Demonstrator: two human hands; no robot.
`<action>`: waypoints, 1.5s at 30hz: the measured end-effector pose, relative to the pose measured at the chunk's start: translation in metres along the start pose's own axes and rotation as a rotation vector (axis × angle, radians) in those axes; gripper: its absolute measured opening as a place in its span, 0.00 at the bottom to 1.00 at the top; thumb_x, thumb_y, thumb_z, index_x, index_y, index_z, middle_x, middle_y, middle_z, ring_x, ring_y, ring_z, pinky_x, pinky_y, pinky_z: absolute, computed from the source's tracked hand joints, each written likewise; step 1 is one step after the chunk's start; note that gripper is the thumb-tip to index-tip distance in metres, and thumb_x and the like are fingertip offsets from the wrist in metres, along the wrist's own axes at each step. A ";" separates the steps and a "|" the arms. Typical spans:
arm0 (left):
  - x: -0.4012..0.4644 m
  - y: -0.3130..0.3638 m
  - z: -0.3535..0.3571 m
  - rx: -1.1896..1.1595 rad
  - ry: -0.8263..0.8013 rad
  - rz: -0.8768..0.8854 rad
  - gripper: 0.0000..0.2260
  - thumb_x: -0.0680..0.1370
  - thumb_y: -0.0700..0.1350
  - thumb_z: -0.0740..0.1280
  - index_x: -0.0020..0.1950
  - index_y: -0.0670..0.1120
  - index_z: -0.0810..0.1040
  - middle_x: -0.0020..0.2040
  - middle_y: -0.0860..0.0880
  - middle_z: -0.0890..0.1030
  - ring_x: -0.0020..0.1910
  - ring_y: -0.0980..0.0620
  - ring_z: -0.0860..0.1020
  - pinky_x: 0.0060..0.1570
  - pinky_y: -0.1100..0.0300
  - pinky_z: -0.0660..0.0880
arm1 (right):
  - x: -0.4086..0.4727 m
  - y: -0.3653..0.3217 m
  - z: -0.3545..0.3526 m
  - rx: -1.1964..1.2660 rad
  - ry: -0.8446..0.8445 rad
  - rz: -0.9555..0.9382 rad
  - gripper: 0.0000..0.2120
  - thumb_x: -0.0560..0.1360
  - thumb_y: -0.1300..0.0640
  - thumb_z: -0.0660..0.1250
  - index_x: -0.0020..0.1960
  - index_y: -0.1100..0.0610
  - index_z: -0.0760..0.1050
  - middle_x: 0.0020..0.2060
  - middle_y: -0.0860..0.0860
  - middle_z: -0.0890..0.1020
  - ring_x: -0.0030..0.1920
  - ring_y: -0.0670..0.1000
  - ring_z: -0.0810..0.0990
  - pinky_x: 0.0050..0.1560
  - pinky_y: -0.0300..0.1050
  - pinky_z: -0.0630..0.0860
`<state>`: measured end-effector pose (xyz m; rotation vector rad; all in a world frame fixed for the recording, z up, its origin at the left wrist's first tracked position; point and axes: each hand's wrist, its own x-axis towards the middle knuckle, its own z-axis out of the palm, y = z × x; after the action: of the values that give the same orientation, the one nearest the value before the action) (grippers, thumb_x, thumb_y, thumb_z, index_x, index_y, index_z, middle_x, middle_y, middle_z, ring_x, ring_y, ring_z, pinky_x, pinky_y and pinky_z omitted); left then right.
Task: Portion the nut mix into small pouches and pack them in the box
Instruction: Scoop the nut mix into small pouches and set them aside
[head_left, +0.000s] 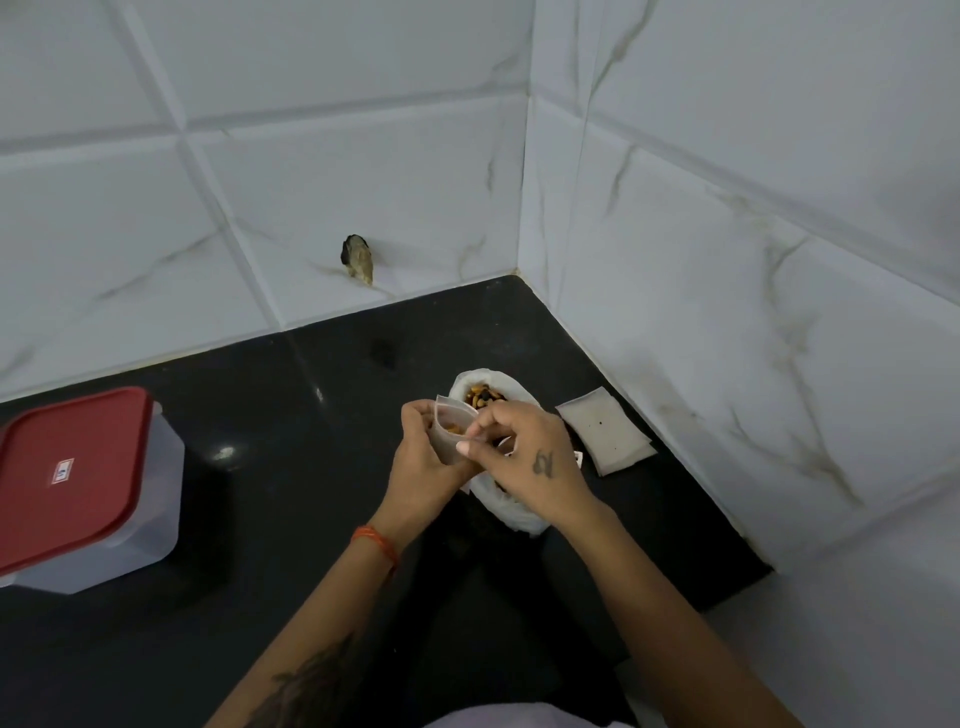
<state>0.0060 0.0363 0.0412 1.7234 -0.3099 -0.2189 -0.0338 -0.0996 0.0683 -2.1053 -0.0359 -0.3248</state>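
My left hand (423, 462) grips a small clear pouch (451, 431) held upright with its mouth open; a few brown nuts show inside. My right hand (524, 449) is over the pouch mouth, fingertips bunched in a pinch at the opening. Just behind the hands stands a white plastic bag (480, 382) of nut mix, open at the top with brown and dark nuts showing. A stack of flat empty pouches (605, 434) lies to the right, near the wall. The clear box with a red lid (78, 467) sits shut at the far left.
The black countertop (311, 493) ends at white tiled walls behind and on the right, forming a corner. A chipped hole (358, 258) marks the back wall tile. The counter's right end drops off near the lower right.
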 end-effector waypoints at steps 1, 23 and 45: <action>-0.001 0.002 -0.002 -0.017 -0.027 -0.021 0.31 0.59 0.54 0.76 0.57 0.52 0.66 0.54 0.50 0.78 0.52 0.53 0.79 0.48 0.56 0.79 | 0.000 0.001 -0.001 0.027 0.025 0.028 0.05 0.70 0.57 0.74 0.44 0.56 0.80 0.40 0.46 0.83 0.41 0.41 0.81 0.42 0.30 0.75; -0.021 0.040 -0.016 -0.289 0.039 -0.047 0.05 0.77 0.38 0.64 0.45 0.43 0.80 0.40 0.49 0.82 0.41 0.52 0.81 0.41 0.58 0.79 | -0.004 -0.015 -0.013 0.672 -0.067 0.423 0.06 0.74 0.60 0.69 0.49 0.59 0.82 0.42 0.53 0.85 0.42 0.44 0.83 0.42 0.33 0.77; -0.025 0.043 -0.020 -0.288 0.131 -0.055 0.07 0.76 0.41 0.67 0.38 0.45 0.79 0.38 0.48 0.80 0.38 0.52 0.78 0.41 0.58 0.76 | -0.001 -0.018 -0.011 0.522 -0.025 0.296 0.07 0.73 0.56 0.71 0.47 0.59 0.82 0.42 0.54 0.85 0.45 0.50 0.84 0.48 0.44 0.80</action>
<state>-0.0148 0.0563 0.0864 1.4544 -0.1276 -0.1800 -0.0401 -0.0995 0.0884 -1.5679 0.1593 -0.0945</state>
